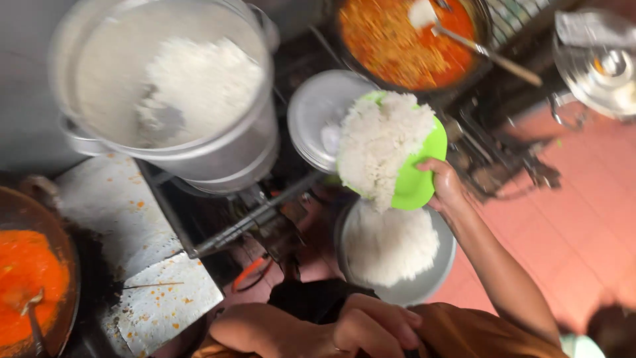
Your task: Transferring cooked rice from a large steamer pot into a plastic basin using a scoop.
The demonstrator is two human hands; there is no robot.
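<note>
My right hand (444, 185) grips the rim of a bright green plate (414, 182) and holds it steeply tilted. A heap of white rice (381, 139) slides off the plate toward a round metal bowl (434, 278) just below, which holds more rice (387, 242). At the bottom edge my left hand (371, 325) lies with fingers curled, close to my orange clothing and a dark cloth-like thing (315, 298). Whether it holds anything is hidden.
A big metal pot (218, 156) of rice with a ladle (159, 119) stands on the stove at upper left. An orange curry pan (397, 40) with a spoon (490, 56) is behind. A wok of orange sauce (26, 278) sits left, a metal lid (315, 106) beside the plate, red floor tiles (583, 225) right.
</note>
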